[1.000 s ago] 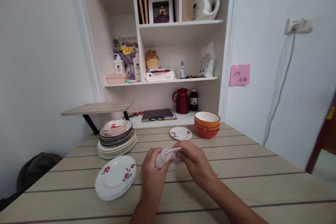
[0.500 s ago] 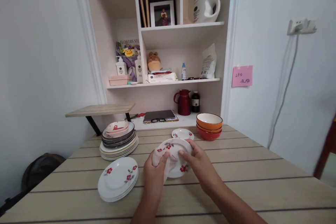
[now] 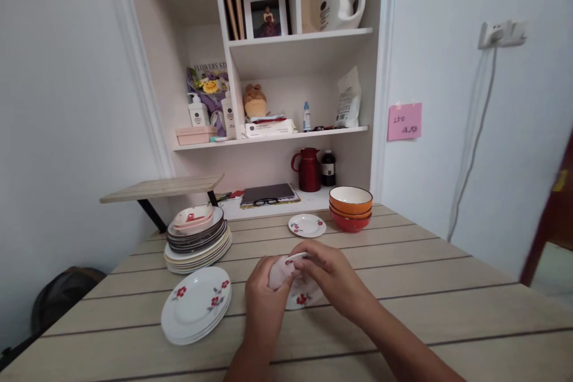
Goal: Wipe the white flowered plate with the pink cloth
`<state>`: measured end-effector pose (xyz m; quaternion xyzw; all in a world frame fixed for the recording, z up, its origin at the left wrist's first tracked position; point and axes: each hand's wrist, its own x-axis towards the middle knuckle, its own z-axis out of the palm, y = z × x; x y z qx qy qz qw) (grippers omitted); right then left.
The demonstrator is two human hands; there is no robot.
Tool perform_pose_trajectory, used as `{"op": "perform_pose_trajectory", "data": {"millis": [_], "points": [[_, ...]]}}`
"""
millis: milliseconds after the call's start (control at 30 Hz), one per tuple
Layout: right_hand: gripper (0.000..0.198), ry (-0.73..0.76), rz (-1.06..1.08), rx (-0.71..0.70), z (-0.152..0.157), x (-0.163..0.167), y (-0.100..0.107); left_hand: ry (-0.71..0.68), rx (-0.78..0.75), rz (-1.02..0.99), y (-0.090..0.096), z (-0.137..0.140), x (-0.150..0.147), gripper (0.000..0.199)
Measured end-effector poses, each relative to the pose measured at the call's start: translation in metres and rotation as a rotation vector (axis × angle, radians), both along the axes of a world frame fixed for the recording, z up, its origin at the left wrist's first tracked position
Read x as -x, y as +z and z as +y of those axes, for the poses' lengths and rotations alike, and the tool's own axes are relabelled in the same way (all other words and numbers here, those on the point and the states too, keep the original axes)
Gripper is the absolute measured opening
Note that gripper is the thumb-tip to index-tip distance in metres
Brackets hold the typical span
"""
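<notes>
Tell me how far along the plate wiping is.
Possibly done: the stack of white red-flowered plates at front left. In hand: the left hand presses a pale cloth on a small white red-flowered plate that the right hand steadies. Seemingly left: the tall mixed plate pile, the small flowered saucer and the stacked orange bowls.

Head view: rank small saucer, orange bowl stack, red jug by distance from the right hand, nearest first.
From the right hand:
1. small saucer, on the table just beyond the hand.
2. orange bowl stack, farther back and right, at the table's far edge.
3. red jug, behind them on the low shelf.
</notes>
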<state>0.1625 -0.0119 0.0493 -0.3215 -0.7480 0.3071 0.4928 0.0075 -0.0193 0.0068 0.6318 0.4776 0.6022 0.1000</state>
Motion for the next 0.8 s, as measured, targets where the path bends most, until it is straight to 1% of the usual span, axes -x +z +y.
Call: {"op": "perform_pose_trajectory", "data": {"millis": [133,233,300,400,500,600,667,700,733,800], "points": [[0.011,0.057,0.223,0.251,0.006,0.002,-0.006,-0.028,0.113,-0.129,0.0,0.004,0.0,0.025],[0.021,0.038,0.408,0.408,0.012,0.002,-0.01,-0.078,0.214,-0.275,0.001,0.008,0.0,0.03],[0.027,0.034,0.516,0.462,0.015,0.002,-0.013,-0.11,0.249,-0.362,0.001,0.01,-0.001,0.034],[0.031,0.045,0.634,0.494,0.017,0.003,-0.016,-0.161,0.274,-0.467,0.001,0.011,-0.002,0.038],[0.036,0.045,0.757,0.565,0.018,0.005,-0.017,-0.225,0.322,-0.556,0.002,0.01,-0.001,0.044],[0.038,0.054,0.804,0.622,0.018,0.006,-0.016,-0.211,0.351,-0.598,0.005,0.007,0.0,0.045],[0.035,0.066,0.717,0.597,0.017,0.005,-0.014,-0.153,0.325,-0.567,0.005,0.006,0.0,0.042],[0.032,0.048,0.637,0.538,0.016,0.004,-0.013,-0.122,0.302,-0.527,0.005,0.005,0.001,0.039],[0.029,0.005,0.539,0.439,0.016,0.003,-0.012,-0.092,0.268,-0.47,0.004,0.006,0.001,0.036],[0.027,-0.116,0.309,0.149,0.014,0.001,-0.011,-0.052,0.166,-0.289,0.001,0.006,0.002,0.027]]}}
